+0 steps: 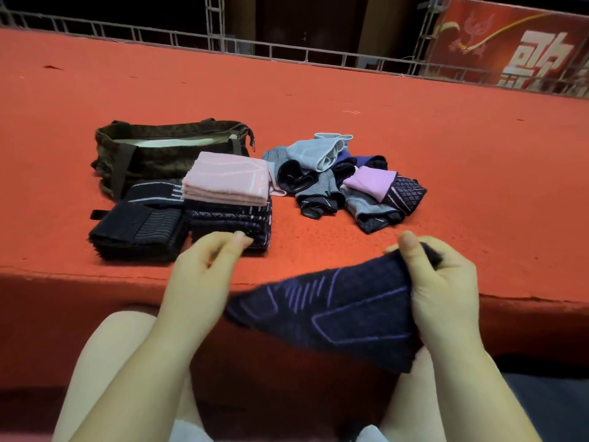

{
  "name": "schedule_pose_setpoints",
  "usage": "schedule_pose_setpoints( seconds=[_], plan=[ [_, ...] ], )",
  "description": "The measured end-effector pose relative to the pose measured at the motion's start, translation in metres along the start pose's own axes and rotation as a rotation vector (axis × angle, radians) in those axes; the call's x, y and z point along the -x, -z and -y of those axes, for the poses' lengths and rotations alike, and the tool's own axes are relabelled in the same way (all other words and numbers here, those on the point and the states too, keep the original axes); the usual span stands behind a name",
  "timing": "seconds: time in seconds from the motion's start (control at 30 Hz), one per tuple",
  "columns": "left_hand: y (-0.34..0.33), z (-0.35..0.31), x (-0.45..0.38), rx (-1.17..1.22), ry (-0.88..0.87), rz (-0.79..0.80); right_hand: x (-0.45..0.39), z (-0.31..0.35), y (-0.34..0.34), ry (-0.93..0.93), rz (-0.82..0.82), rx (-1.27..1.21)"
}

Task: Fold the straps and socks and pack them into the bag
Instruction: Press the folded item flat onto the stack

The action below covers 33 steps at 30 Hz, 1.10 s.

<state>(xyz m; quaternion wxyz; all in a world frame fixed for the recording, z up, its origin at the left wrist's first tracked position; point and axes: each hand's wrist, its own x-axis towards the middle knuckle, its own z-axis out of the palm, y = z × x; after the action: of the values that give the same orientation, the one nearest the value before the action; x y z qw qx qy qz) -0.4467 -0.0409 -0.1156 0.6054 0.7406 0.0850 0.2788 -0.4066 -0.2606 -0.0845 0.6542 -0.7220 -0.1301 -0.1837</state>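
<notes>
One dark sock stretches between both hands, right hand gripping.

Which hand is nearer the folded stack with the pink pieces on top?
Left hand: its fingertips reach the folded stack's front edge. Right hand grips a dark sock, off to the right.

A red banner at the far right, behind a metal railing, carries large white Chinese characters; one looks like 歌, though it is cut off and partly blocked. No other readable text, labels or numbers appear anywhere.
</notes>
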Motion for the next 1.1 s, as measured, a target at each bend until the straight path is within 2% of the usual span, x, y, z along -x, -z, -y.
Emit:
schedule_pose_setpoints(
  seconds=[0.07,0.17,0.23,0.37,0.43,0.53,0.63,0.7,0.8,0.87,0.93,1.0,1.1],
  plan=[
    [-0.009,-0.006,0.004,-0.112,-0.110,0.244,-0.001,0.002,-0.005,0.062,0.158,0.091],
    [-0.031,-0.017,0.009,-0.038,-0.110,0.678,0.003,0.013,-0.016,0.139,0.365,0.176],
    [-0.039,-0.021,0.009,0.063,-0.068,0.769,0.004,0.021,-0.016,0.194,0.427,0.155],
    [-0.038,-0.024,0.008,0.059,-0.115,0.661,0.000,0.031,-0.011,0.225,0.360,0.182],
    [-0.035,-0.028,0.008,0.075,-0.129,0.605,0.000,0.036,-0.010,0.168,0.380,0.116],
    [-0.034,-0.034,0.005,0.055,-0.165,0.555,-0.003,0.036,-0.008,0.019,0.497,0.048],
    [-0.034,-0.035,0.002,0.023,-0.161,0.544,-0.007,0.024,-0.009,-0.011,0.426,0.123],
    [-0.032,-0.031,-0.002,-0.072,-0.162,0.566,-0.008,0.017,-0.009,0.059,0.345,0.210],
    [-0.023,-0.021,-0.008,-0.274,-0.111,0.687,-0.014,0.015,-0.003,0.120,0.206,0.278],
    [-0.015,-0.011,-0.009,-0.325,-0.034,0.773,-0.021,0.011,0.006,0.107,0.176,0.327],
    [-0.007,-0.005,-0.011,-0.318,0.006,0.776,-0.029,0.003,0.013,0.079,0.192,0.403],
    [-0.003,-0.003,-0.014,-0.257,0.039,0.677,-0.035,-0.009,0.017,0.054,0.199,0.476],
    [-0.001,-0.004,-0.022,-0.118,0.089,0.442,-0.045,-0.025,0.024,0.026,0.152,0.518]
  ],
)
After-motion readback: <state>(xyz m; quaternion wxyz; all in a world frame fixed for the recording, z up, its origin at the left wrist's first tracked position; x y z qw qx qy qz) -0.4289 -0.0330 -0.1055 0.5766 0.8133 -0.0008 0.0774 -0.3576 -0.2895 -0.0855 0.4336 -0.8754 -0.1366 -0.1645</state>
